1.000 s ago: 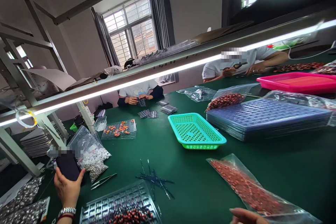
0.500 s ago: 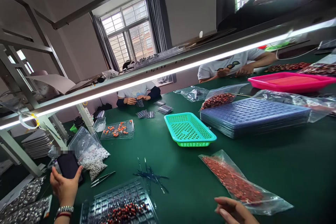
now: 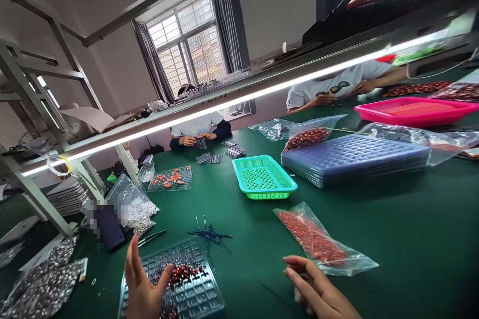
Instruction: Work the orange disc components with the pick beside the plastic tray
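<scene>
My left hand [image 3: 144, 279] is raised over the left side of a clear compartment tray [image 3: 202, 294], its fingers and thumb spread and nothing between them. Red and dark beaded pieces [image 3: 185, 273] lie heaped in that tray. At the lower right, my right hand [image 3: 314, 284] hovers above the green table with its fingers curled and the fingertips near each other; a thin dark stick [image 3: 271, 290] lies just left of it. A plastic bag of red beads [image 3: 318, 239] rests beyond the right hand. The dark phone [image 3: 110, 227] stands apart from my left hand.
A green-blue basket [image 3: 264, 177] sits mid-table, beside stacked clear trays [image 3: 355, 154]. Tweezers [image 3: 151, 238], dark sticks [image 3: 210, 234] and bags of silver beads [image 3: 48, 279] lie nearer. A lit shelf [image 3: 209, 107] crosses above. Two people work across the table.
My left hand has let go of the phone and moved right, over the tray. My right hand has shifted slightly left and up, and the view has turned a little.
</scene>
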Demonstrator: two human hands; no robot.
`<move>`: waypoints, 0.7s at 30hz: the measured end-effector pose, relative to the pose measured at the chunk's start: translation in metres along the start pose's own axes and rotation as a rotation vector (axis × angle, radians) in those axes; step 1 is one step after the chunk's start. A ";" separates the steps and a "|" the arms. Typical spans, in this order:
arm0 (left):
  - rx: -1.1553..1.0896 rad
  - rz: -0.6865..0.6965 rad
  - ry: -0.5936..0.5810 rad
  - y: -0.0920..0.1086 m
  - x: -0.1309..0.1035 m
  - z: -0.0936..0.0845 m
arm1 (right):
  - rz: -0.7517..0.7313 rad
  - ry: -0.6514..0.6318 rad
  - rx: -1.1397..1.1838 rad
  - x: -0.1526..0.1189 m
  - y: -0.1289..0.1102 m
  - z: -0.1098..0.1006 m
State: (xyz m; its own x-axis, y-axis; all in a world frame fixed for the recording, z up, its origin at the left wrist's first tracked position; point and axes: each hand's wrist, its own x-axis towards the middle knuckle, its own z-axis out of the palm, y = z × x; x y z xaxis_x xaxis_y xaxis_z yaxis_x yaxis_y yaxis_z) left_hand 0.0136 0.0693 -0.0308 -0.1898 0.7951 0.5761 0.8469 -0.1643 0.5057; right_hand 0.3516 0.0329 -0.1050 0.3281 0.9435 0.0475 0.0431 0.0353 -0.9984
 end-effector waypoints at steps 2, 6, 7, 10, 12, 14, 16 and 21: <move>0.002 0.003 0.022 -0.002 -0.004 0.000 | -0.006 -0.048 0.005 0.000 -0.001 -0.002; 0.036 -0.004 0.070 -0.016 0.001 -0.003 | -0.008 -0.076 0.012 -0.001 -0.002 -0.004; 0.045 -0.004 0.079 -0.020 0.004 -0.004 | -0.009 -0.076 0.009 -0.001 -0.002 -0.005; 0.077 0.008 0.082 -0.025 0.007 -0.004 | -0.008 -0.091 -0.014 -0.001 -0.002 -0.005; 0.102 0.028 0.073 -0.026 0.007 -0.003 | 0.001 -0.095 -0.034 -0.002 -0.001 -0.004; 0.131 0.058 0.062 -0.026 0.006 -0.002 | 0.008 -0.080 -0.050 -0.002 0.000 -0.003; 0.160 0.097 0.056 -0.025 0.005 -0.003 | 0.014 -0.069 -0.068 -0.003 0.001 -0.002; 0.216 0.200 0.080 -0.023 0.003 -0.009 | 0.025 -0.074 -0.073 -0.002 0.008 -0.001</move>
State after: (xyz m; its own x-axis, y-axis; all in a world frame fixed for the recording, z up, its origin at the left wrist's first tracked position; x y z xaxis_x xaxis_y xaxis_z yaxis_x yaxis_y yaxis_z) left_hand -0.0112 0.0701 -0.0349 -0.0393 0.7096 0.7035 0.9560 -0.1782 0.2331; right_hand 0.3524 0.0310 -0.1130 0.2593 0.9656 0.0174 0.1052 -0.0103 -0.9944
